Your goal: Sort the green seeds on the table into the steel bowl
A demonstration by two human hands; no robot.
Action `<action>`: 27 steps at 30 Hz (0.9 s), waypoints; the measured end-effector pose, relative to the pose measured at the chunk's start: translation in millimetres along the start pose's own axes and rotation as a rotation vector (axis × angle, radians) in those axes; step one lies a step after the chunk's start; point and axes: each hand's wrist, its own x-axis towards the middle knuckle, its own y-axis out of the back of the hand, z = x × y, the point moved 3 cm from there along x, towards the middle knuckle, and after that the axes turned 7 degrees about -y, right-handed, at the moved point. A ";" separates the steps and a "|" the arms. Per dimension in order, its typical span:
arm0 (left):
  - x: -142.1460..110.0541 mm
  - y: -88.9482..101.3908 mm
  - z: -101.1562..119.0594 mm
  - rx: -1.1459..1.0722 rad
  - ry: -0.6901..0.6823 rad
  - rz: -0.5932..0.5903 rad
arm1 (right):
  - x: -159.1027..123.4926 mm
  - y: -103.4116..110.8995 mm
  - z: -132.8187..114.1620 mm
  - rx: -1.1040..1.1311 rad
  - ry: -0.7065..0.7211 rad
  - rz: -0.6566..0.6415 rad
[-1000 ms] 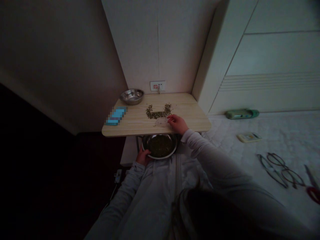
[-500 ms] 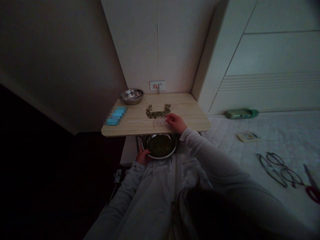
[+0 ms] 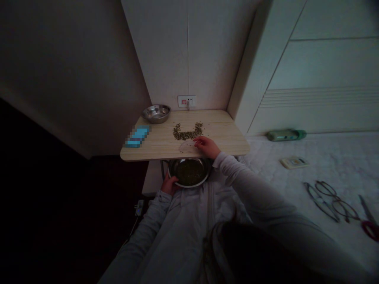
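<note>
My left hand (image 3: 169, 184) grips the rim of a metal bowl (image 3: 205, 180) below the table's front edge, its thumb over the rim. Small greenish bits (image 3: 189, 170) cover the bowl's bottom. Above the tabletop, my right hand (image 3: 207, 146) pinches a thin, clear, rounded plastic piece (image 3: 187, 146) by its right side. A few dark specks show on or through that piece. Just behind it, small green-brown grains (image 3: 184, 135) lie loose on the wooden table (image 3: 160, 146) in a U shape. What the grains are I cannot tell.
A second metal bowl (image 3: 156, 114) stands at the table's back left, with a blurred blue phone-like object (image 3: 137, 136) before it. A wall socket (image 3: 187, 101) is behind. On the bed (image 3: 266, 165) at right lie a green case (image 3: 286, 135), a pale device (image 3: 294, 162), eyeglasses (image 3: 345, 207) and scissors (image 3: 369, 225).
My right hand has shifted slightly left and toward me with the clear plastic piece. My left hand and the bowl it grips have stayed in place.
</note>
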 end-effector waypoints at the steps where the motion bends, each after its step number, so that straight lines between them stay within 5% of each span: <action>1: -0.2 -0.2 0.5 0.000 -0.003 0.006 | -0.1 -0.6 0.1 0.008 -0.002 -0.005; 16: -2.5 -1.3 2.4 0.018 0.009 0.028 | -10.7 -2.0 -5.2 0.154 -0.062 -0.172; 23: -0.9 0.0 1.0 0.021 0.000 0.006 | 2.6 29.2 10.9 0.186 -0.138 0.199; 27: -0.2 0.3 0.4 0.002 -0.018 -0.005 | 9.2 34.1 15.3 0.127 -0.168 0.242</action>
